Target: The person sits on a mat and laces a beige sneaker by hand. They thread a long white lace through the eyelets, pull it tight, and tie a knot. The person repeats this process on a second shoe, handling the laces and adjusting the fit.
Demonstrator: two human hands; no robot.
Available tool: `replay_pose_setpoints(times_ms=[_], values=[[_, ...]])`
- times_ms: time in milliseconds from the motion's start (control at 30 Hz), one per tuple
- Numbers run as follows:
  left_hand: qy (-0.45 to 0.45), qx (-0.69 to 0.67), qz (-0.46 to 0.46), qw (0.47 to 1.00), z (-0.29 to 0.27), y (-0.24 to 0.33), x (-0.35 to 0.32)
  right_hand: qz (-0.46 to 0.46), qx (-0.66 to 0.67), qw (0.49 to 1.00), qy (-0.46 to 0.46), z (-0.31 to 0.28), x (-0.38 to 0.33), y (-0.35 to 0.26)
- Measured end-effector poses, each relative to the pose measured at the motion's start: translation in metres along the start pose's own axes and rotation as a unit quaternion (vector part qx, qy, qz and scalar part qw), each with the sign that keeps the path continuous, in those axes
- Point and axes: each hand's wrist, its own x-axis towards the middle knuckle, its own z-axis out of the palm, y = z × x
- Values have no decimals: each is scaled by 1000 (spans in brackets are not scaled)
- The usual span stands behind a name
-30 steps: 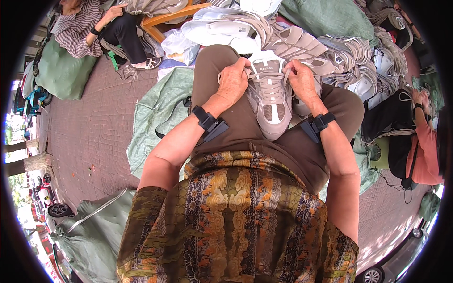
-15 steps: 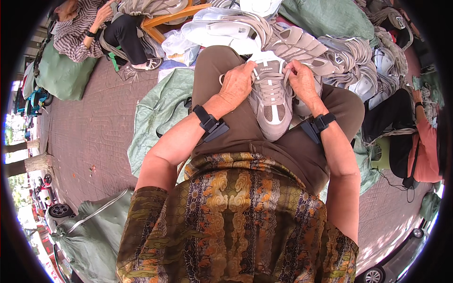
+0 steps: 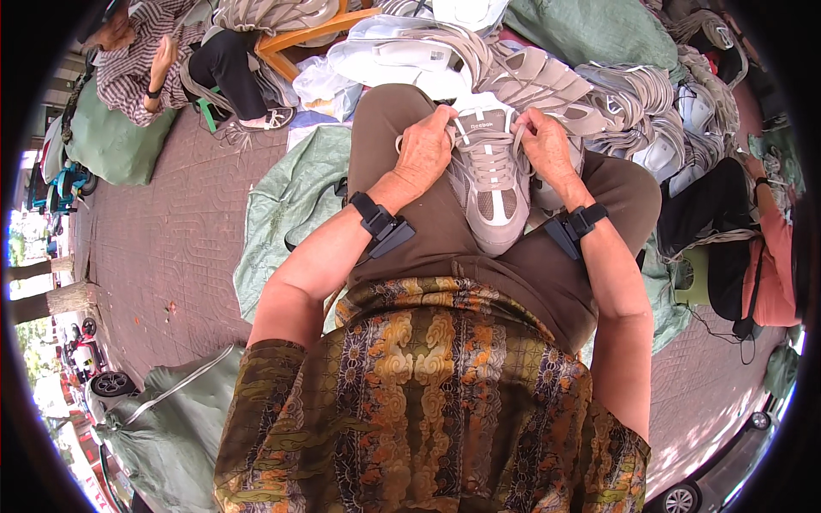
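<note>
A grey-beige sneaker with white panels rests between my thighs, its toe toward me and its laces threaded up the front. At the left of its tongue, my left hand is closed in a pinch on a shoelace, part of which shows beside the hand. On the other side, my right hand pinches the lace at the top eyelets, thumb and forefinger together. Part of a second grey shoe shows beneath my right wrist. The exact grip of my left fingertips is partly hidden.
Just beyond my knees lies a heap of grey-and-white shoe uppers. A green sack lies behind it, and a wooden frame stands at the far left. One person sits far left, another at right.
My left hand has shifted slightly left, away from the sneaker's tongue. My right hand and the sneaker stay nearly still. The person at far left has lowered a hand.
</note>
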Motion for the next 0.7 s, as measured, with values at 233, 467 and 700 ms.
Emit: replay_pose_setpoints(times_ms=[233, 467, 700], values=[[-2, 13, 27, 1000, 2, -1, -2, 0, 1, 1000, -1, 1, 2, 1], [-3, 33, 74, 997, 3, 1, -2, -11, 1, 1000, 1, 2, 2, 4], [-18, 51, 67, 996, 8, -3, 0, -10, 0, 1000, -3, 1, 3, 3]])
